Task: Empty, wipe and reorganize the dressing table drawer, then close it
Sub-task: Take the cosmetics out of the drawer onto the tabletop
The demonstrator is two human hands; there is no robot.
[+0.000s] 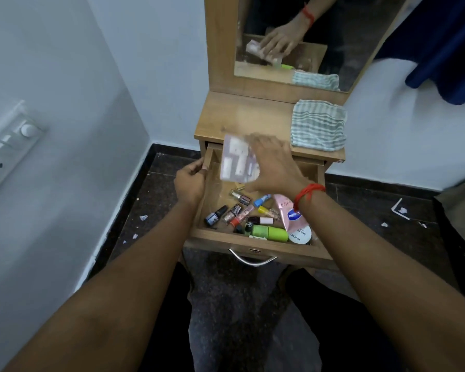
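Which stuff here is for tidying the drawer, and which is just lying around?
For the job:
- drawer, pulled open
- clear packet in the right hand
- left hand on the drawer side
- nail polish bottles
- pink tube
- green bottle
- striped cloth on the tabletop

Just lying about:
- paper scraps on the floor
- switchboard
- blue fabric

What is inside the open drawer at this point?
The drawer holds nail polish bottles, a green tube, a pink tube and a white round container. The right hand, lifting a blurred packet, covers the back part.
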